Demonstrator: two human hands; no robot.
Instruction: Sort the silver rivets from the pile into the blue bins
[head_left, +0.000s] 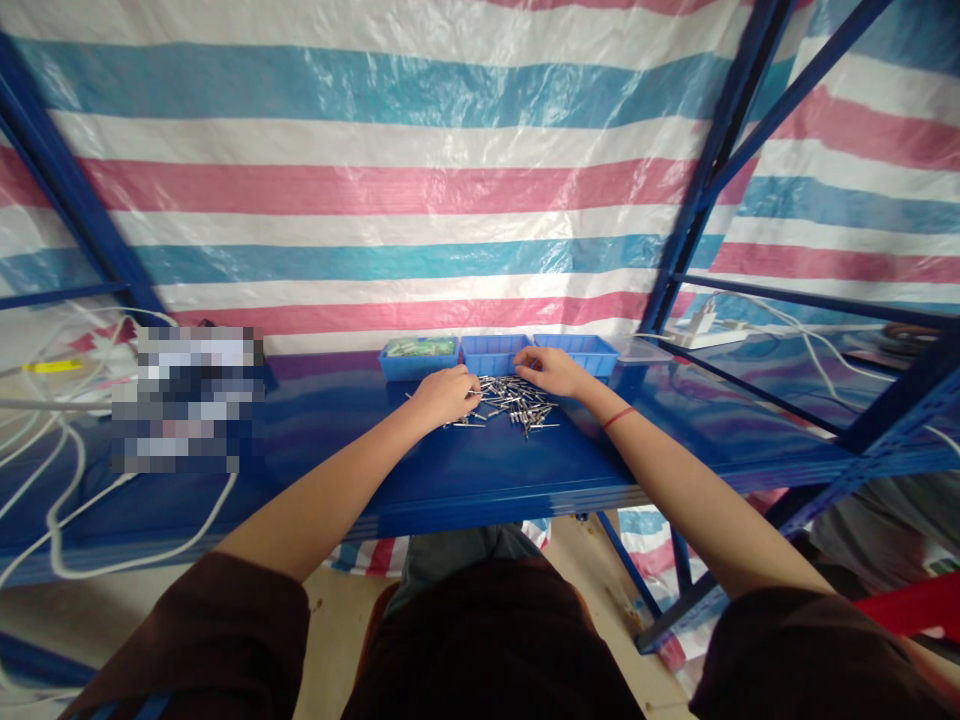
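Observation:
A loose pile of small silver metal pins, shaped like blind rivets (517, 397), lies on the blue table. My left hand (448, 394) rests at the pile's left edge, its fingers curled in and pressed together. What is between those fingertips is too small to make out. Over the back right of the pile is my right hand (553, 371), fingers bent, with thumb and forefinger a little apart. Behind the pile stand a blue bin with green-and-white contents (420, 366), a middle blue bin (484, 352) and a right blue bin (592, 357), partly behind my right hand.
White cables (67, 500) loop over the blue table (322, 440) at the left, beside a blurred-out object (187, 400). A white power strip (705, 335) lies at the right, near blue metal frame posts (686, 220). Striped plastic sheeting (375, 180) hangs behind.

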